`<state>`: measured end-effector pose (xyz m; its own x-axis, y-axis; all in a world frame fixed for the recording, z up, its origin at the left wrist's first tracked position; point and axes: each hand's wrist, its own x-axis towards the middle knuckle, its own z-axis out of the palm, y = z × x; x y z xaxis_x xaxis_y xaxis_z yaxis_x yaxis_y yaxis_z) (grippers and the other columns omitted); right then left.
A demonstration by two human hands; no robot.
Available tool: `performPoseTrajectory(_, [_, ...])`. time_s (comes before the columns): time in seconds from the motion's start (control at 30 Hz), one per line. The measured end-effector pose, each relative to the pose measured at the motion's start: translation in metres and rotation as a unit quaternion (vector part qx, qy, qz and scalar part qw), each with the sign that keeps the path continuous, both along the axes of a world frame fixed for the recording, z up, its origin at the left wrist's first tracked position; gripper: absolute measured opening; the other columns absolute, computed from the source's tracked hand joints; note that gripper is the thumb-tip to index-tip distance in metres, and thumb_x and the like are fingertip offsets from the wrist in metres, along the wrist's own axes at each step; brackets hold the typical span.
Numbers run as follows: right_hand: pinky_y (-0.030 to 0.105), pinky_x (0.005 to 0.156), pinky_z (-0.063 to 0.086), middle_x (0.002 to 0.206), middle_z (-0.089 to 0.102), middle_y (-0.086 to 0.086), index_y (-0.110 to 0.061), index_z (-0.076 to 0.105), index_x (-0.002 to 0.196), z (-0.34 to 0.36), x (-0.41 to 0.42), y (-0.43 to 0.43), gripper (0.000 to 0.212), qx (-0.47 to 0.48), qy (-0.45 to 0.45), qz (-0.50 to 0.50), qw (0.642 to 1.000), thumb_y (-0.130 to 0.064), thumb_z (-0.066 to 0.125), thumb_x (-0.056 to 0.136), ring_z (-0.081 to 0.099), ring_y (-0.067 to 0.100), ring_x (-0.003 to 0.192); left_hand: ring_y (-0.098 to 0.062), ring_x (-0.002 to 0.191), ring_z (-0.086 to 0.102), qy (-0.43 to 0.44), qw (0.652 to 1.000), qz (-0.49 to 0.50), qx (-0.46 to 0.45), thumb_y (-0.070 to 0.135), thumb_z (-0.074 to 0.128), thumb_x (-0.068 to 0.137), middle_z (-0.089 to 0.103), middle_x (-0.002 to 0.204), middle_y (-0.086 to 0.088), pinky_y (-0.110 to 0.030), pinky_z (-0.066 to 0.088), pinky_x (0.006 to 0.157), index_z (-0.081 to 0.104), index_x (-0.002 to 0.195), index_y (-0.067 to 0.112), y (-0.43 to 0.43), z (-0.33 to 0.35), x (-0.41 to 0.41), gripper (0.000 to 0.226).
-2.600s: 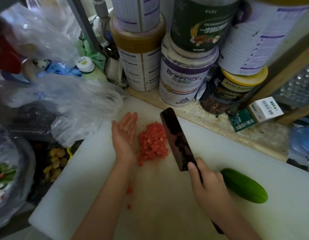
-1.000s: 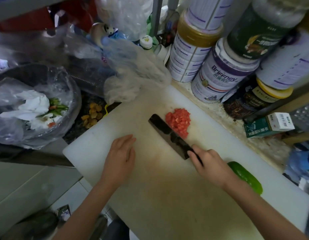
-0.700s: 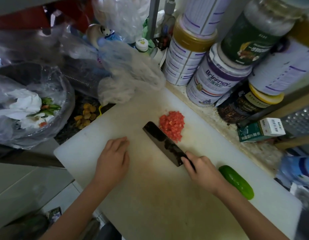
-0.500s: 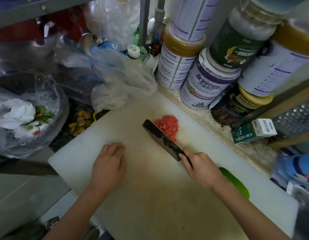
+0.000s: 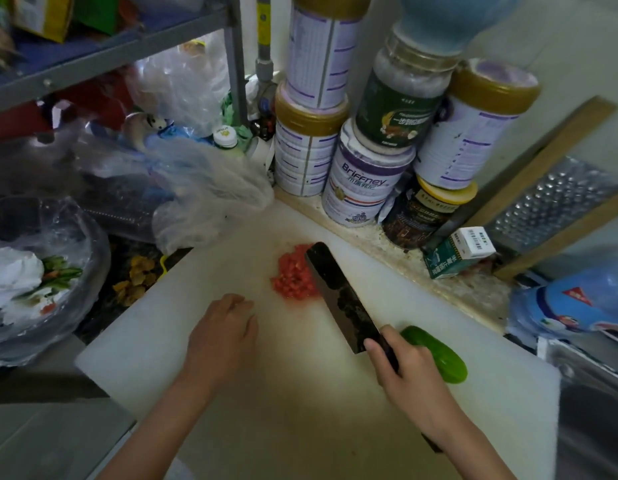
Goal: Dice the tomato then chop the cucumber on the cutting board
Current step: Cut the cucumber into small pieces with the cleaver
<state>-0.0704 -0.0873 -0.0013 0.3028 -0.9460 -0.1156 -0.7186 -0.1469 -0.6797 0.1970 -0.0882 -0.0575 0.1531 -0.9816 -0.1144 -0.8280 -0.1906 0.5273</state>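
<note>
The diced tomato (image 5: 293, 277) sits in one small heap of wet, red-pink cubes, cut small and fairly even, at the far middle of the white cutting board (image 5: 300, 427). A faint reddish juice stain spreads over the board's surface on the near side of the heap. The whole cucumber (image 5: 439, 355) lies toward the board's right side, uncut, glossy and bright green with a rounded end. Its other end is hidden behind the right hand (image 5: 404, 368).

That hand is curled round the handle of a cleaver (image 5: 338, 296), with the thumb laid along the heel of the blade. The blade is broad, dark and mottled. It slants across the board's centre, and its far tip overlaps the right edge of the tomato heap. Whether its edge touches the board cannot be told. The left hand (image 5: 221, 336) rests palm down on the board's left half, just short of the heap, with its fingers loosely bent and gripping nothing.

A crumpled clear plastic bag (image 5: 210, 199) spills over the board's far left corner. Beyond the board's far edge runs a speckled strip of counter (image 5: 474, 292), where stacked tins (image 5: 363, 188) with purple and gold labels stand. Beside them are a small green and white box (image 5: 456, 252) and a metal grater (image 5: 550, 202) in a wooden frame, leaning back. Off the board's left edge sits a bowl (image 5: 89, 289) lined with plastic that holds green and white scraps.
</note>
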Motion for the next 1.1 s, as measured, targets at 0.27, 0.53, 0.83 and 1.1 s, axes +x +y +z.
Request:
performPoseTrajectory(0.27, [0.034, 0.044, 0.039, 0.060, 0.057, 0.012, -0.023, 0.055, 0.087, 0.018, 0.001, 0.049, 0.009, 0.017, -0.015, -0.156, 0.987, -0.027, 0.053, 0.095, 0.051, 0.023, 0.048, -0.028, 0.108, 0.060, 0.032, 0.997, -0.069, -0.025, 0.030, 0.047, 0.089, 0.064, 0.117, -0.006, -0.038, 0.051, 0.089, 0.067, 0.120, 0.010, -0.005, 0.012, -0.009, 0.042])
performPoseTrajectory(0.53, [0.043, 0.045, 0.041, 0.063, 0.053, 0.020, -0.015, 0.050, 0.081, 0.018, -0.023, 0.104, 0.018, 0.062, -0.042, -0.299, 0.951, -0.026, 0.051, 0.096, 0.042, 0.020, 0.045, -0.032, 0.100, 0.065, 0.056, 0.981, -0.178, -0.057, 0.019, 0.054, 0.086, 0.067, 0.111, -0.011, -0.038, 0.053, 0.083, 0.069, 0.113, 0.008, -0.014, 0.007, -0.061, 0.034])
performPoseTrajectory(0.83, [0.037, 0.044, 0.038, 0.062, 0.052, 0.018, -0.016, 0.044, 0.076, 0.002, -0.108, 0.138, 0.023, 0.072, -0.081, -0.358, 0.927, -0.026, 0.050, 0.096, 0.043, 0.027, 0.046, -0.033, 0.122, 0.049, 0.019, 0.951, -0.303, -0.057, 0.038, 0.057, 0.083, 0.054, 0.134, -0.013, -0.040, 0.042, 0.099, 0.053, 0.136, 0.010, -0.024, 0.002, -0.166, 0.060])
performPoseTrajectory(1.1, [0.037, 0.050, 0.042, 0.060, 0.056, 0.011, -0.026, 0.044, 0.075, -0.025, -0.178, 0.132, 0.021, 0.092, -0.089, -0.304, 0.944, -0.032, 0.049, 0.095, 0.051, 0.018, 0.049, -0.034, 0.124, 0.052, -0.110, 0.914, -0.388, -0.044, 0.058, 0.052, 0.082, 0.053, 0.138, -0.012, -0.051, 0.038, 0.105, 0.048, 0.140, 0.023, -0.033, -0.019, -0.232, 0.069])
